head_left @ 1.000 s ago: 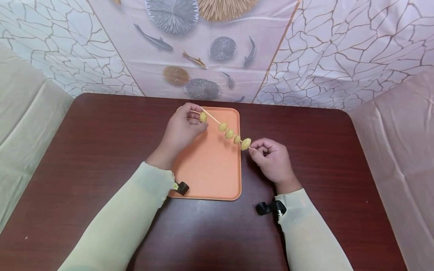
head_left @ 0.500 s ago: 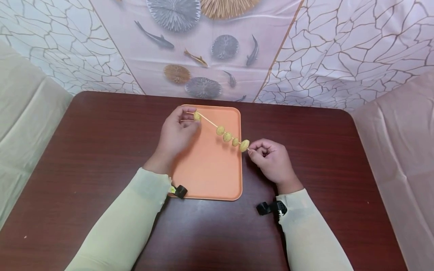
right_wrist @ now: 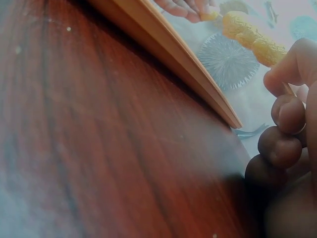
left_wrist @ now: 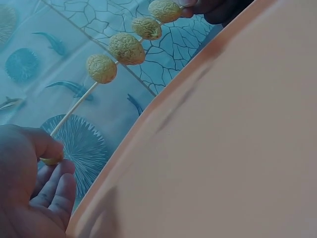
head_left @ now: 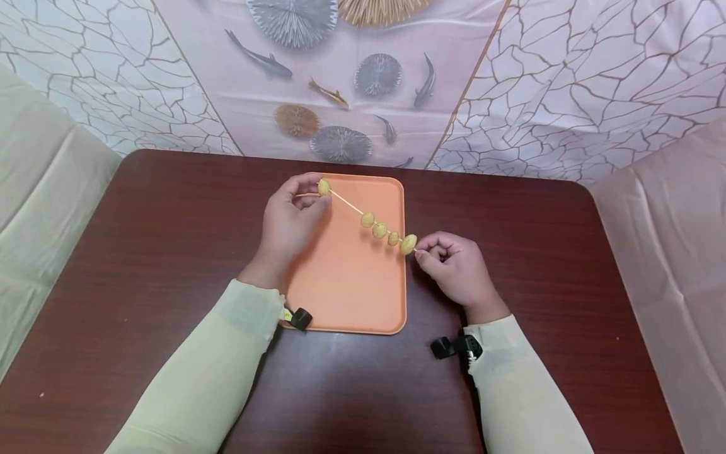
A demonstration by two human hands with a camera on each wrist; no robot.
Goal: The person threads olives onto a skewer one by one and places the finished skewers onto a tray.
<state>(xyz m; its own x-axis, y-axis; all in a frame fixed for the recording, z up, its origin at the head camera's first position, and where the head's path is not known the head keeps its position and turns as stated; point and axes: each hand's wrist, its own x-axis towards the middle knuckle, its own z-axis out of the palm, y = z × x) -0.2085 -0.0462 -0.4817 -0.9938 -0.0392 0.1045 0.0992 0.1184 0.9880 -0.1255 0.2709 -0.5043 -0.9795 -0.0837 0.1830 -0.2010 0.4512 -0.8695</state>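
Observation:
My left hand (head_left: 292, 221) pinches a wrinkled yellow ball (head_left: 324, 187) between thumb and fingers, right at the far-left end of a thin skewer (head_left: 346, 202). In the left wrist view the thumb covers most of this ball (left_wrist: 51, 161). Several similar yellow balls (head_left: 379, 230) sit threaded together toward the skewer's other end, with a bare length of stick between them and the left hand. My right hand (head_left: 454, 265) pinches the skewer's near end just beyond the last threaded ball (head_left: 408, 244), its other fingers curled. The skewer slants over the orange tray (head_left: 346, 296).
The tray lies on a dark red-brown wooden table (head_left: 170, 252). Behind the table's far edge hangs a patterned cloth (head_left: 351, 94), with plain pale cloth (head_left: 669, 239) at the sides. Black wrist cameras (head_left: 300, 318) are worn at both cuffs.
My left hand has shifted left with its ball, which has gone from just below the skewer's tip into line with it. The threaded balls have shifted slightly left and down; the right hand stays almost still.

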